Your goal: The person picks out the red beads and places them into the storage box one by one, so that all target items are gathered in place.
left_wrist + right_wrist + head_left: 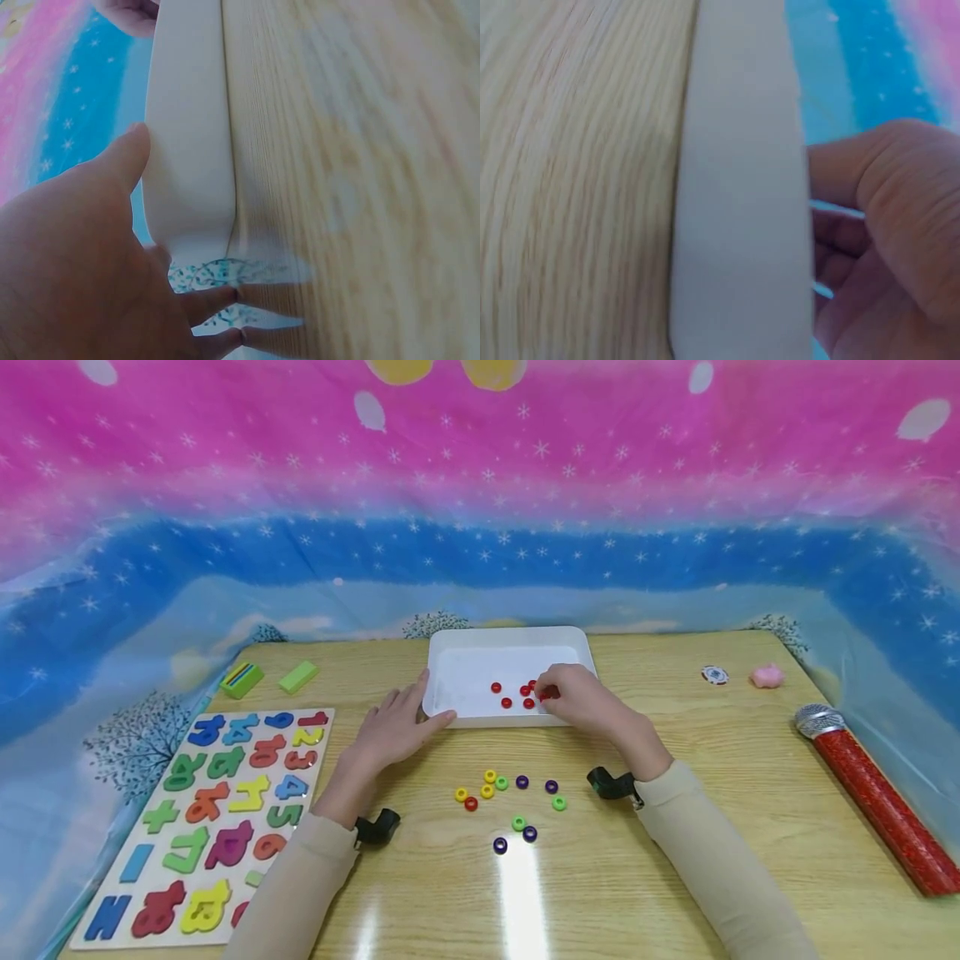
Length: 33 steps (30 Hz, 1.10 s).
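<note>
A white rectangular tray (480, 723) lies at the back of the table with several red ring-shaped beads (506, 702) inside. My left hand (393, 727) rests at the tray's front left corner, fingers spread and thumb touching the front rim; the left wrist view shows the thumb against the tray wall (187, 127). Over the tray's right part, my right hand (581, 697) has curled fingers and pinches a red bead (546, 697) at its fingertips. In the right wrist view, the tray's side (742, 187) hides those fingertips.
Loose yellow (461, 794), green, purple and red beads lie in front of the tray. At left is a number puzzle board (325, 735) with green blocks (298, 677) behind it. A poker chip (715, 675), pink pig (767, 676) and red microphone (877, 793) are at right.
</note>
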Tool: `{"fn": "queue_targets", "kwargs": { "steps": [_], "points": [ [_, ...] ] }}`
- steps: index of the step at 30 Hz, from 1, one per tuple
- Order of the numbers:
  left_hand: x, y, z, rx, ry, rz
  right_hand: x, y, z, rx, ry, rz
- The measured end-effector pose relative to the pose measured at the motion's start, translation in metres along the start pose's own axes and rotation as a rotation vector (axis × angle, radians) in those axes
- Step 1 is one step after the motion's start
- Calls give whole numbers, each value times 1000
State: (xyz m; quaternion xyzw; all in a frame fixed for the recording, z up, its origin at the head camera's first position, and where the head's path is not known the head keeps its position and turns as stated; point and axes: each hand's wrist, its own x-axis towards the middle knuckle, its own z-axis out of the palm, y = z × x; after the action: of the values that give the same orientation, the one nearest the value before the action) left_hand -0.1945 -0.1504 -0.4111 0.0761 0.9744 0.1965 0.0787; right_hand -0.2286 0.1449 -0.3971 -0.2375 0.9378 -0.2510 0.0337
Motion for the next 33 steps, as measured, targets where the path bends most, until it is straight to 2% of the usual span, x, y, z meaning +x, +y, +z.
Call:
{"fn": "queue_targets", "kwargs": {
  "steps": [5,11,17,21,27,33],
  "points": [
    [-1,0,-2,-8,6,4,8,1,2,-107,-15,23],
    [-1,0,-1,-12,-3,2,10,2,4,-122,-39,66],
    [-3,1,0,-20,-8,1,6,-2,-4,-122,-6,8],
    [-2,2,1,-29,-5,3,-3,-19,-13,-73,-4,-61],
    [0,3,1,-10,-21,11,-21,-60,-16,-2,-157,-205],
    [0,1,-4,3,-24,15,-32,-97,6,-75,-332,-306]
  ]
}}
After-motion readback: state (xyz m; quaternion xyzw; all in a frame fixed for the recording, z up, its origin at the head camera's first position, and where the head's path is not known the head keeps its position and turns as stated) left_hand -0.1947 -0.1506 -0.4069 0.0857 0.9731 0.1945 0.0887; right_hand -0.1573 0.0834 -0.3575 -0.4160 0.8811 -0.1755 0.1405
